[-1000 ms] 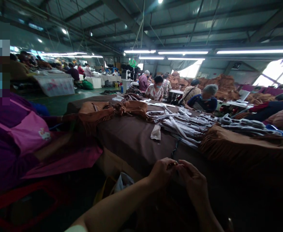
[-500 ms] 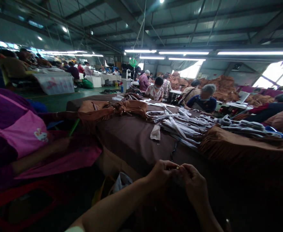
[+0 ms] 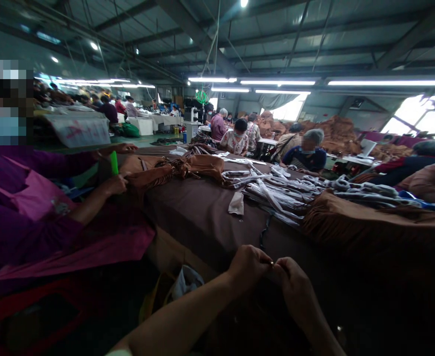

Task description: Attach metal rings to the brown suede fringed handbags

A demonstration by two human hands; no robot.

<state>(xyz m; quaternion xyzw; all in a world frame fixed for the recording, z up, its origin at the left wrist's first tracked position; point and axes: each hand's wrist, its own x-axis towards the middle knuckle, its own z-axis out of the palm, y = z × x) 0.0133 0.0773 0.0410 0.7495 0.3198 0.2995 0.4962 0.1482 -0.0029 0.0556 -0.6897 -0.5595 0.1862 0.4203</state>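
Low in the middle of the head view, my left hand point(image 3: 249, 267) and my right hand point(image 3: 295, 279) meet fingertip to fingertip. Both are closed in a pinch around a tiny shiny gold-coloured metal piece point(image 3: 272, 263); its exact kind is too small to make out. Just beyond them lies the brown cloth-covered table point(image 3: 202, 212), with a thin dark cord point(image 3: 265, 232) on it near my left hand. A small white pouch-like piece point(image 3: 236, 203) rests farther back. To the right spreads a brown fringed suede piece point(image 3: 369, 212).
White-wrapped straps point(image 3: 272, 193) are heaped along the table's middle. Brown fringed bags point(image 3: 202, 167) lie at its far left. A co-worker in a pink apron point(image 3: 39, 193) sits at left holding a green comb-like tool point(image 3: 114, 163). Below is a red stool point(image 3: 27, 287); more people work behind.
My hands stay pinched together, shifting very slightly. The co-worker at left has leaned in, raising the green tool and bringing both hands to the brown bags. The view has turned a little.
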